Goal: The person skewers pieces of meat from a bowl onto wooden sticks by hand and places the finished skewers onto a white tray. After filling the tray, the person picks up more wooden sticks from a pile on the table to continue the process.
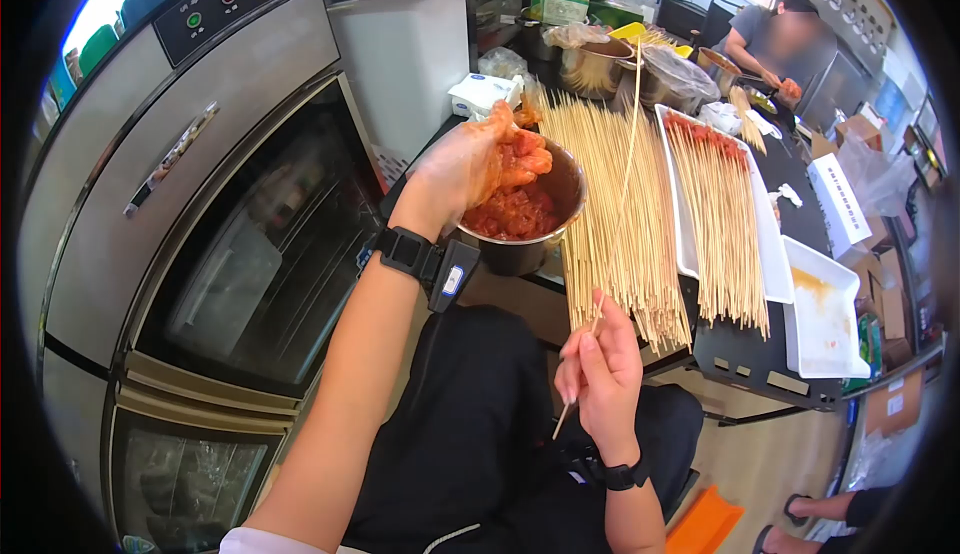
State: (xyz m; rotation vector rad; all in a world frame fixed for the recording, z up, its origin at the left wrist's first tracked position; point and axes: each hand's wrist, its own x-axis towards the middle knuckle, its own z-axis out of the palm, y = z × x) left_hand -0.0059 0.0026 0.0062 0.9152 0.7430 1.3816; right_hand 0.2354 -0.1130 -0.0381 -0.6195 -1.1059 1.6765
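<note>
My left hand [465, 162], in a clear plastic glove smeared red, is over the rim of a metal pot [572, 194]. Its fingers are closed on red sauced meat [525, 159], and more of the same meat lies in the pot below. My right hand [605, 364] pinches a long bamboo skewer [625, 189] near its lower end. The skewer points up and away, its visible length bare. Beneath it, a wide spread of bare bamboo skewers [590, 174] lies on the table beside the pot.
A white tray [675, 204] holds skewers with red meat at their far ends. Another white tray [850, 339], sauce-stained, stands to the right. A steel cabinet [240, 234] rises at left. Across the table sits another person [785, 44]; bowls and a tissue pack [485, 92] are at the back.
</note>
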